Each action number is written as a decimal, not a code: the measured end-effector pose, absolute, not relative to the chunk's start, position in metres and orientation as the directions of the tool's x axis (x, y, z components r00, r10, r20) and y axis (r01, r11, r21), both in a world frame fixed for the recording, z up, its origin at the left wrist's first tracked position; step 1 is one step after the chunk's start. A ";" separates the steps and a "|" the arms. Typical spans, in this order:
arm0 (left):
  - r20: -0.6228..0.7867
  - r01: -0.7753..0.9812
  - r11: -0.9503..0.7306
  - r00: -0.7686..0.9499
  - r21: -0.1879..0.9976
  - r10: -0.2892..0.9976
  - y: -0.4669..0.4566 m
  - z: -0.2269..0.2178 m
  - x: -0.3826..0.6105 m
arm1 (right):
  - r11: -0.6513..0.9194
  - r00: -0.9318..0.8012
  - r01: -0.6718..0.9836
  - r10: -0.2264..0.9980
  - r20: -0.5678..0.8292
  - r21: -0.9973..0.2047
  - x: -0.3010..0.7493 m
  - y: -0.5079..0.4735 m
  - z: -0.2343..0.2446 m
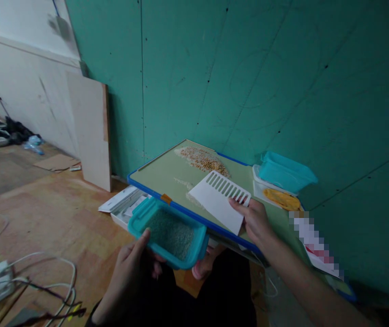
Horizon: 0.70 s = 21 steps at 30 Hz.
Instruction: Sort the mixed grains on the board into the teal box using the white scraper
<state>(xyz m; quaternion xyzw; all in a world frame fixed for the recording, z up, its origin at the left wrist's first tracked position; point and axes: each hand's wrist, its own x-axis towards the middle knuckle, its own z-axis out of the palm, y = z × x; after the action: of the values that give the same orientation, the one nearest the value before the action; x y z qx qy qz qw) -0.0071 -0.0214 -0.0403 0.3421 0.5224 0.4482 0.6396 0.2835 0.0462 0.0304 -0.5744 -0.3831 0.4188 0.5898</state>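
My left hand (135, 254) grips the near left rim of a teal plastic container (199, 249), thumb on top and fingers below. Fine greyish granules (172, 234) lie inside it. The container is just below the front edge of the small table (156, 175). In my right hand (253, 218) is a white slotted scraper (214, 202), held at its right end near the slots. Its flat blade is over the tabletop, beside a thin streak of pale powder (184, 182). Farther back, a pile of yellow-brown grains (204, 160) mixed with pale powder lies on the table.
At the table's right stand a second teal container (286, 171) and a white tray with a yellow cloth-like item (281, 199). A green wall (187, 68) rises behind. An open white box (122, 211) sits under the left side. Cables (68, 268) lie on the floor.
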 end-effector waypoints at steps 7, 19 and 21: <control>-0.335 -0.181 0.333 0.019 0.925 0.942 -0.019 -0.041 -0.015 | -0.122 0.247 -0.083 0.959 -0.139 -0.989 0.278 0.055 0.034; -0.322 -0.258 0.318 0.028 0.912 0.946 -0.019 -0.040 -0.017 | -0.118 0.183 -0.131 0.973 -0.141 -0.984 0.272 0.057 0.041; -0.320 -0.257 0.318 0.035 0.913 0.947 -0.019 -0.040 -0.018 | -0.067 0.289 -0.136 0.951 -0.104 -0.988 0.284 0.066 0.043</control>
<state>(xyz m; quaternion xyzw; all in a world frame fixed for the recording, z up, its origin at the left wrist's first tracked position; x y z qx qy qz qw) -0.0180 -0.0194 -0.0396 0.3400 0.5073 0.4746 0.6338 0.2843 0.0658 0.0426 -0.5583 -0.3653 0.4710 0.5770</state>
